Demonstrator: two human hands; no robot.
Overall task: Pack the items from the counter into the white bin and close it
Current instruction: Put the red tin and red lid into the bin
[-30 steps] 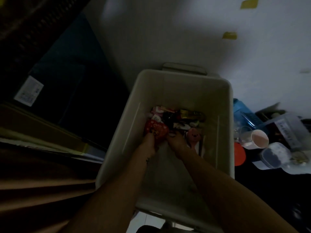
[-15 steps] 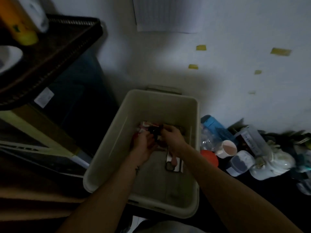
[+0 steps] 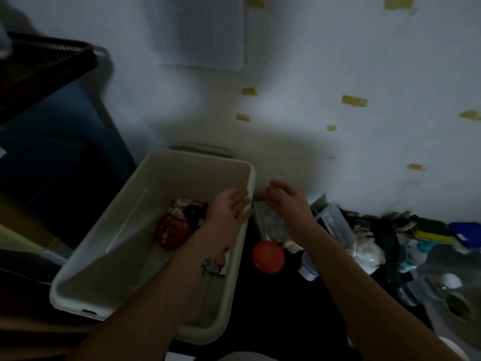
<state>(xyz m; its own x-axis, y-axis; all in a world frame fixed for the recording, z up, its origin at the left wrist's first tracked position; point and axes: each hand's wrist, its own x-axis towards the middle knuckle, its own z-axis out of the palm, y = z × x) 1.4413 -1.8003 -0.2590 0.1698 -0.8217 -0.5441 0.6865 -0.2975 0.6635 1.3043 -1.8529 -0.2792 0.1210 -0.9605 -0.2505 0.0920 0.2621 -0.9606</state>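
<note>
Left hand (image 3: 229,207) spread flat, empty, over bin (image 3: 182,173) right rim; right hand (image 3: 285,201) loose, empty, just beside bin.

Your white bin (image 3: 182,178) matt smooth plastic, red round lid (image 3: 268,257) smooth, slightly glossy, your tabletop (image 3: 276,313) dark, matt
</note>
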